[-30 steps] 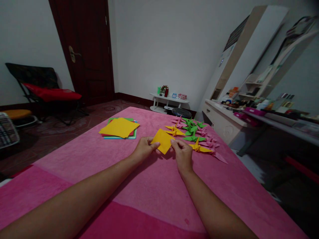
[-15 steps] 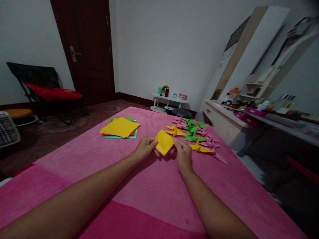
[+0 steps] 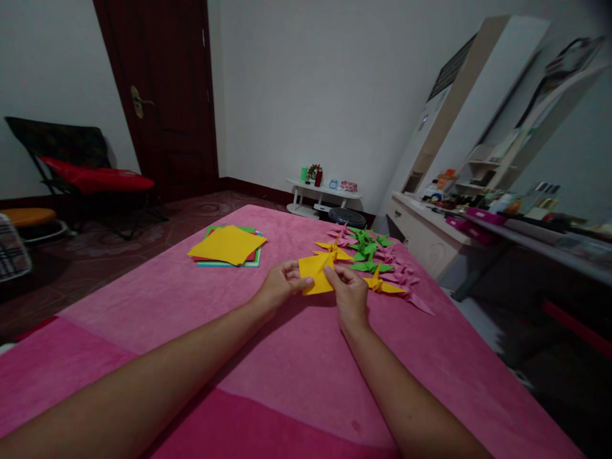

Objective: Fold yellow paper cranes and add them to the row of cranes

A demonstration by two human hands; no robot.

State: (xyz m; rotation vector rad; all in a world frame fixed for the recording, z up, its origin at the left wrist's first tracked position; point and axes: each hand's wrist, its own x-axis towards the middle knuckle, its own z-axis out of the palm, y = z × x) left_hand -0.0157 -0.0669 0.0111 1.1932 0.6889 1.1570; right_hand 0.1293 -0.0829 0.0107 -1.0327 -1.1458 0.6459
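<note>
A small folded square of yellow origami paper (image 3: 315, 278) is held between my two hands, above the pink cloth. My left hand (image 3: 283, 284) pinches its left side, thumb on the face and fingers behind. My right hand (image 3: 351, 290) grips the right side, its thumb pressed on the paper near the upper right corner. Just behind the paper sits a yellow paper crane (image 3: 335, 252), partly covered by it. Another yellow crane (image 3: 380, 282) stands beside my right hand. Beyond them lie several green cranes (image 3: 367, 252) and several pink cranes (image 3: 405, 275).
A stack of coloured paper sheets (image 3: 229, 245), yellow on top, lies on the pink cloth (image 3: 157, 287) to the left. Past the far edge stand a low white table (image 3: 322, 189) and a dark round object (image 3: 347, 217). A cluttered dresser (image 3: 430, 223) is at the right.
The yellow paper has turned from a diamond position to a squarer one. My right thumb has moved onto its face, and my left thumb now lies farther over it.
</note>
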